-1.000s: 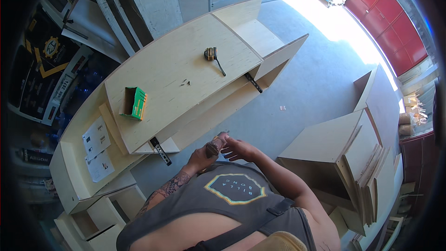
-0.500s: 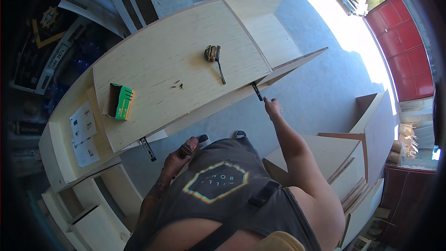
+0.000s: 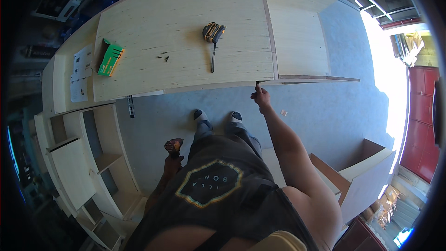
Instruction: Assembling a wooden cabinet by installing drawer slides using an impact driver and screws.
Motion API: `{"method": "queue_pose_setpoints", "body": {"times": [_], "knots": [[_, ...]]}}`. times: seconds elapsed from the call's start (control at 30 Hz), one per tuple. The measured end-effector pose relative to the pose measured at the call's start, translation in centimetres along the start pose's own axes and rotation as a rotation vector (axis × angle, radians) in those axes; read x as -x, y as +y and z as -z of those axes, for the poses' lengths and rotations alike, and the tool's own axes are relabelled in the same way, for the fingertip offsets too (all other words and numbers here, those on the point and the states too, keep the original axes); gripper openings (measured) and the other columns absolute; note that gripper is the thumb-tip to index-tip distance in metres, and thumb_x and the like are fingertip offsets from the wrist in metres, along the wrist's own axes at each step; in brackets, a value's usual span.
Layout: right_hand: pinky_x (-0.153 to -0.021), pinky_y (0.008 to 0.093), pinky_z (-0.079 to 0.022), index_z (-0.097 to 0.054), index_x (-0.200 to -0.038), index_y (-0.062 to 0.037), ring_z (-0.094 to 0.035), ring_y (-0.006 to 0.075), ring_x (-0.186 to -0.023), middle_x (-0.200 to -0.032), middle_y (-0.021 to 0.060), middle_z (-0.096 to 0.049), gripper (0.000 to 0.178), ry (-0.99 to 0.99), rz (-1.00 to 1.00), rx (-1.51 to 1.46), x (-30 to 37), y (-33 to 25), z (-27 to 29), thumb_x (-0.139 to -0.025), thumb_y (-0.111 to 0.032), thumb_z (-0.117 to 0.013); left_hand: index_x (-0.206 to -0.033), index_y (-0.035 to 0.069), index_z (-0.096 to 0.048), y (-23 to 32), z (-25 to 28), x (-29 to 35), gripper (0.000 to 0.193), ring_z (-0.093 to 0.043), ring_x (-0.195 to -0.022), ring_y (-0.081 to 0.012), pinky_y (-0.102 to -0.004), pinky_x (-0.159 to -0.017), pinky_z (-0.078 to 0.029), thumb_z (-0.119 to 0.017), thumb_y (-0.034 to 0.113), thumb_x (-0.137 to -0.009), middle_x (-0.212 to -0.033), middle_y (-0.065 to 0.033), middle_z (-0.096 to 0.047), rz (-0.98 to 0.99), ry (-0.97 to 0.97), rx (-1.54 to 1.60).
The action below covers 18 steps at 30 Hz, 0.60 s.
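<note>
- Left hand (image 3: pixel 172 163): nearest the body on the left, its fingers wrapped around the handle of a power drill (image 3: pixel 173 145), held above the floor.
- Right hand (image 3: pixel 261 97): arm extended, index finger reaching the dark end of a rail (image 3: pixel 258 82) at the panel's near edge; whether thumb and finger pinch it cannot be told.
- Second rail (image 3: pixel 131 106): projecting from beneath the same edge, farther left.
- Wooden panel (image 3: pixel 186 67): pale, lying flat beyond both hands.
- On the panel: small dark screws (image 3: pixel 163 57), loose, between an open green box (image 3: pixel 111 59) and a tape measure (image 3: pixel 213 32).
- Red doors (image 3: pixel 419 111): in the right background.
</note>
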State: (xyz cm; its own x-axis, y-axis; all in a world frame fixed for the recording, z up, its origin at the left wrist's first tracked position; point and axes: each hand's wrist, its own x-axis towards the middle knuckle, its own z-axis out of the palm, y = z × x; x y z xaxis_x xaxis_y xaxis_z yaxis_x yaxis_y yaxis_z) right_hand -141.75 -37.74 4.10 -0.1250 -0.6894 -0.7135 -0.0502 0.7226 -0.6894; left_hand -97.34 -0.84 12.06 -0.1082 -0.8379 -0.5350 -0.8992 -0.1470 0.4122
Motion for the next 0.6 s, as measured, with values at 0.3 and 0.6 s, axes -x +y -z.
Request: {"method": "queue_pose_setpoints", "body": {"times": [0.3,0.6], "knots": [[-0.059,0.0250,-0.046,-0.063,-0.125,-0.0028,-0.070,0.0157,-0.075,-0.084,0.0071,-0.070,0.050,-0.059,0.064,0.042,1.5,1.5,2.0,-0.106,-0.048,-0.057,-0.105,0.013,-0.073,3.5,-7.9,2.9,0.031,-0.071,-0.088,-0.0397,-0.0488,-0.073,-0.058,-0.072,0.016,-0.074,-0.096,-0.0185,-0.069,0.289,0.078,0.431],[-0.059,0.0252,-0.047,-0.059,-0.127,-0.0042,-0.071,0.0167,-0.077,-0.087,0.0080,-0.070,0.049,-0.040,-0.006,0.193,2.2,0.6,2.8,-0.105,-0.048,-0.057,-0.108,0.002,-0.065,1.6,-11.0,2.0,0.032,-0.072,-0.073,-0.0265,-0.0418,-0.068,-0.057,-0.074,0.026,-0.088,-0.080,-0.0120,-0.068,0.337,0.027,0.483]]}}
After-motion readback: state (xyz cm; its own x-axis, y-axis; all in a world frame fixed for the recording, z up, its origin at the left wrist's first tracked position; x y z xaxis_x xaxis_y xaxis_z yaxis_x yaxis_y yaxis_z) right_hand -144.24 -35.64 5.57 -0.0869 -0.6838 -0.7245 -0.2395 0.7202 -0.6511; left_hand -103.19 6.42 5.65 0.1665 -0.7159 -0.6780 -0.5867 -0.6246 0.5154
